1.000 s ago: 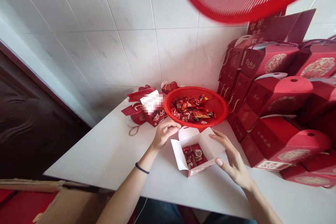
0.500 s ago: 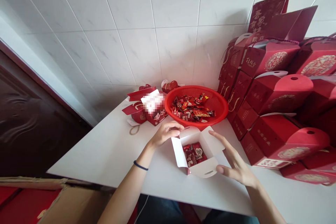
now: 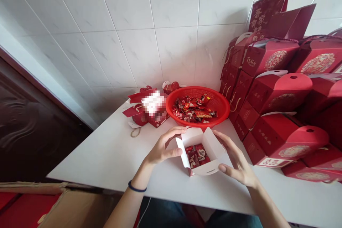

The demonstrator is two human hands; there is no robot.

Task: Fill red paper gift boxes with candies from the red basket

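Observation:
A small red gift box [image 3: 201, 152] with white inner flaps stands open on the white table [image 3: 107, 156], with several wrapped candies inside. My left hand [image 3: 162, 146] curves around its left flap, thumb and fingers touching the card. My right hand [image 3: 236, 162] cups the right and near flaps, fingers spread and bent against them. Just behind the box sits a red plastic basket [image 3: 221, 101] full of wrapped candies.
Small red gift boxes [image 3: 144, 108] with cord handles lie left of the basket. A tall stack of large red gift boxes [image 3: 280, 114] fills the right side against the tiled wall. A cardboard carton [image 3: 53, 203] stands below the table's near left edge.
A red basket that swept across the top of the view is gone. The box's near flap came up, and both hands closed in on the flaps, folding them inward.

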